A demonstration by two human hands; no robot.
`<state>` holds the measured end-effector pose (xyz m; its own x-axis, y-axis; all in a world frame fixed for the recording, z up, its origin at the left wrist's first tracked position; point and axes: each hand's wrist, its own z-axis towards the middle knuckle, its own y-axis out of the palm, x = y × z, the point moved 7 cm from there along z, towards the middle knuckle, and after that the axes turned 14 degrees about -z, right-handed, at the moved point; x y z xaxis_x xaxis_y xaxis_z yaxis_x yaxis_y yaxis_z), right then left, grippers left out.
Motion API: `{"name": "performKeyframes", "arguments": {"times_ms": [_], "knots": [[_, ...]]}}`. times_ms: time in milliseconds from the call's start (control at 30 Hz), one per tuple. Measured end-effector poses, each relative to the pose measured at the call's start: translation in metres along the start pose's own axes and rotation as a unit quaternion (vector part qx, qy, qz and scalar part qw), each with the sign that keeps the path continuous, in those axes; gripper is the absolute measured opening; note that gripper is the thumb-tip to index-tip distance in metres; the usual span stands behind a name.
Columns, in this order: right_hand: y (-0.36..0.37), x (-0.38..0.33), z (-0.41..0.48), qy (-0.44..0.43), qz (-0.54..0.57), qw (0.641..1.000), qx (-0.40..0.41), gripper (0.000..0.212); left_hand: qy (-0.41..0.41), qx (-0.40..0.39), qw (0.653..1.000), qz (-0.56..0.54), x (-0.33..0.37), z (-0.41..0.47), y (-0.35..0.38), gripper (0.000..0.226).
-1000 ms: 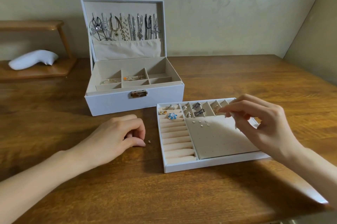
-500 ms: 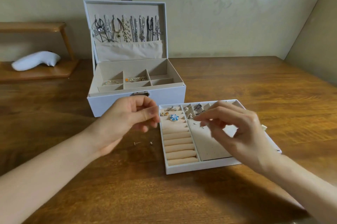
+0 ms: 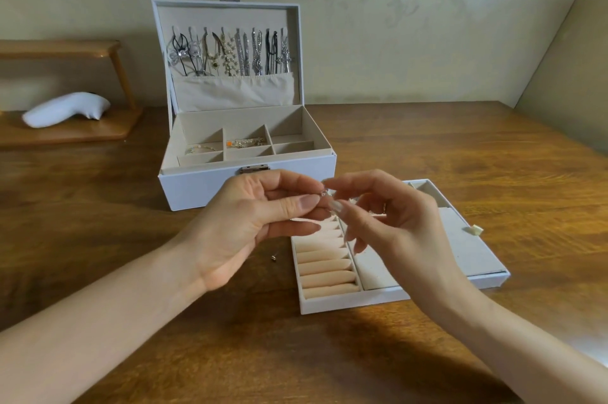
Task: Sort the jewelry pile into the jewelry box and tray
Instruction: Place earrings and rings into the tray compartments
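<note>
Aloft, earring (image 3: 324, 193) between fingers (image 3: 306, 202)

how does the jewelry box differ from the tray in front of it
The jewelry box is deep with an upright open lid hung with necklaces; the tray is shallow and lidless. The jewelry box holds divided compartments; the tray has padded ring rolls and a flat pad. Both are white outside, beige-lined, on the wooden table.
</note>
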<state>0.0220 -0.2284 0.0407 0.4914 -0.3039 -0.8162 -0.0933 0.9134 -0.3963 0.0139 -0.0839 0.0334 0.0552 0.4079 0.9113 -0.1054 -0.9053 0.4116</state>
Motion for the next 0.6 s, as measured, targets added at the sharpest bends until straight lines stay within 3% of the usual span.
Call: {"name": "performKeyframes", "arguments": {"times_ms": [333,600], "knots": [[-0.001,0.008,0.002,0.067,0.049,0.996,0.018,0.019,0.024,-0.044,0.994,0.101,0.001,-0.006,0.007,0.022],[-0.024,0.011,0.019,0.020,-0.069,0.997,0.034,0.005,0.026,-0.074,0.978,0.192,0.003,-0.003,0.016,0.028]]}}
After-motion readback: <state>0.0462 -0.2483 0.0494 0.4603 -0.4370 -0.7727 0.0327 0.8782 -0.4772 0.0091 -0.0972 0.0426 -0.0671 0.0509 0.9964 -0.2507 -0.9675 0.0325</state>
